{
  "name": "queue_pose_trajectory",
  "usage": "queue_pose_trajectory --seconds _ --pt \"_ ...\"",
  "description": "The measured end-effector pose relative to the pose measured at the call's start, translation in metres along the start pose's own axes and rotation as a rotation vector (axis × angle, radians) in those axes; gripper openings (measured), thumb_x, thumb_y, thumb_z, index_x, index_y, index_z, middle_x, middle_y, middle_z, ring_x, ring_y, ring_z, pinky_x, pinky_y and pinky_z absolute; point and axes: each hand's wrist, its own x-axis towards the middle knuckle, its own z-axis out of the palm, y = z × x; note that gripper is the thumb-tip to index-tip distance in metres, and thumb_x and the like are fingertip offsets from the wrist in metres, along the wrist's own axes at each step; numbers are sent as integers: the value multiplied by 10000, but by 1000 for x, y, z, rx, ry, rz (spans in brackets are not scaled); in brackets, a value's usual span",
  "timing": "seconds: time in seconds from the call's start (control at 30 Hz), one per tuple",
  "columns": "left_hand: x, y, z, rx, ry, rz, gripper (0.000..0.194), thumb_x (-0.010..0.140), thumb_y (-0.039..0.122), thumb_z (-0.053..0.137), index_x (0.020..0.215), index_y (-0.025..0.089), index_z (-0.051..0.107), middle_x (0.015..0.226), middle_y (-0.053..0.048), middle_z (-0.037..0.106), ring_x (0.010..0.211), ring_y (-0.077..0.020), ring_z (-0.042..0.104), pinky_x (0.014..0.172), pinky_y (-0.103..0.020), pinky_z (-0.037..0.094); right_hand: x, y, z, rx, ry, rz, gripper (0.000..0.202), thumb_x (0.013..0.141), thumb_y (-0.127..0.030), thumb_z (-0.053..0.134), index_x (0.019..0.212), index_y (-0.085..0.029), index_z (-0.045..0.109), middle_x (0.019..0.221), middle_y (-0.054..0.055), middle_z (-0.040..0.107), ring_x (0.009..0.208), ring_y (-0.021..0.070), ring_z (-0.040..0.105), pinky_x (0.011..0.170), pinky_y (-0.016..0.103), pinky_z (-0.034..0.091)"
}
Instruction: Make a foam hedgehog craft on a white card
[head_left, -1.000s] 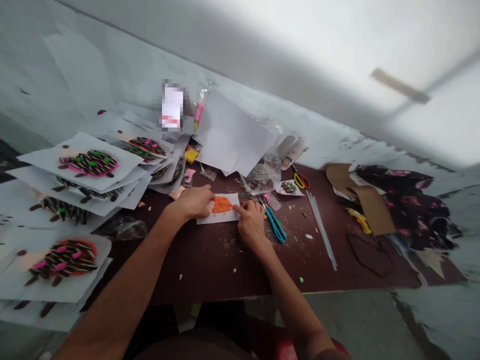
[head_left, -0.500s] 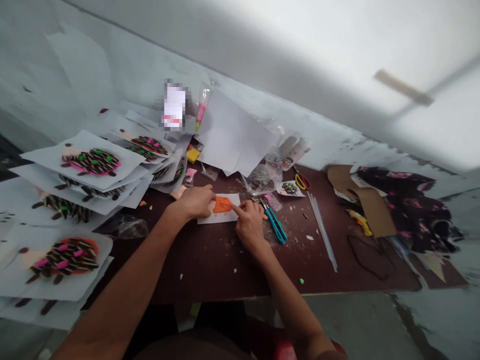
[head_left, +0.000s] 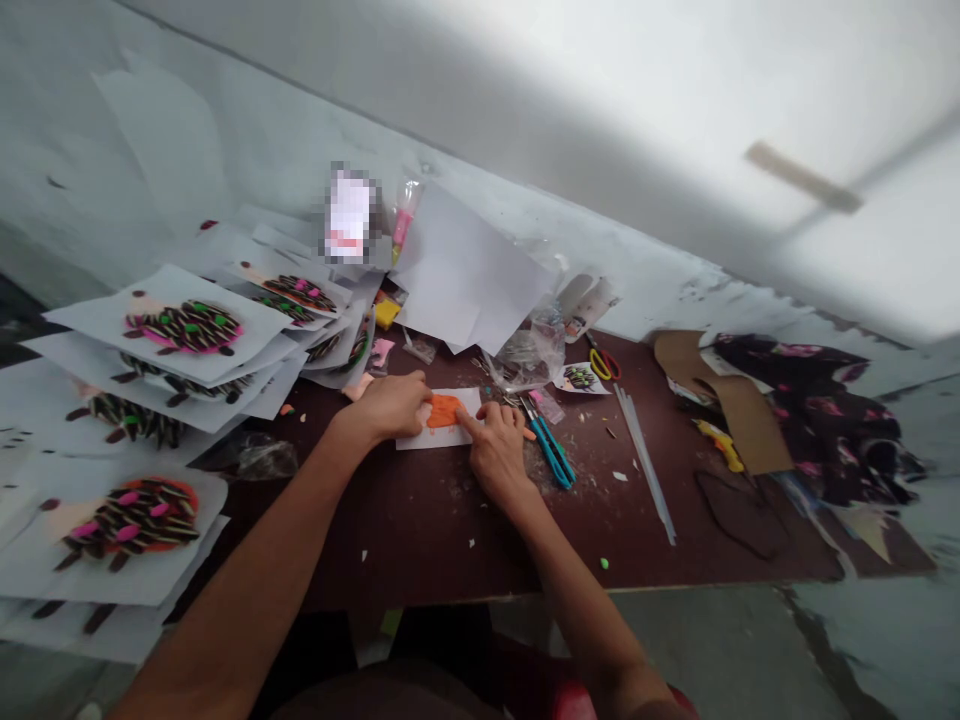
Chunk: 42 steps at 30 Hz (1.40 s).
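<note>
A small sheet of white paper [head_left: 414,440] lies on the dark table, bearing a flattened patch of orange modelling clay [head_left: 445,410] with a paler pinkish piece at its left end. My left hand [head_left: 391,404] is closed over the paper's left edge, its fingers bent together; the fingertips are partly hidden. From the right, my right hand [head_left: 498,438] presses an outstretched index finger on the orange clay's right end, other fingers loosely bent. Teal-handled pliers [head_left: 553,455] lie just right of that hand.
Stacked paper sheets with hedgehog pictures [head_left: 187,325] fill the left side. Against the wall lean blank white sheets [head_left: 469,260]. Red-yellow scissors [head_left: 604,364], translucent glue sticks [head_left: 646,470], a yellow tool [head_left: 720,446], brown cardboard [head_left: 754,420] and dark flowered cloth [head_left: 840,420] lie right.
My right index finger has shifted slightly left onto the orange clay. My left hand stays in place at the paper's left edge.
</note>
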Motion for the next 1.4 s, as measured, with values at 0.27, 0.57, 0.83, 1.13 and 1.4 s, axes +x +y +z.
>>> queue_pose_trajectory --seconds 0.27,0.57,0.83,1.13,1.4 --pt "-1 1 0 -11 14 -7 398 790 246 605 1157 275 755 1244 -98 661 1019 -288 670 811 -366 489 3 5 6 40 -33 60 548 930 -95 479 1384 -352 645 1083 101 590 993 254 454 892 389 298" --pt "1 -1 2 -4 16 13 372 775 214 606 1118 230 748 1240 -115 646 1020 -309 679 768 -378 492 7 0 2 76 56 -23 589 921 -70 497 1402 -387 621 1160 92 575 1027 249 445 948 400 289" --pt "0 -1 1 5 7 20 386 792 226 597 1150 234 740 1256 -111 651 1035 -294 672 780 -363 492 6 -6 -3 -14 -29 -40 493 970 -124 457 1367 -347 646 1125 103 579 1023 262 435 971 412 274" --pt "0 0 -2 12 -15 2 350 821 248 590 1133 253 749 1286 -89 644 1039 -273 671 809 -343 488 -5 2 -1 2 -1 -10 516 953 -129 488 1391 -360 634 1127 106 577 1030 262 436 953 407 272" --pt "-2 3 -2 7 7 -2 387 794 202 606 1153 246 743 1284 -90 643 1022 -271 670 830 -348 482 -1 6 2 54 11 25 587 940 -81 473 1415 -399 607 1123 93 578 1017 252 449 918 391 283"
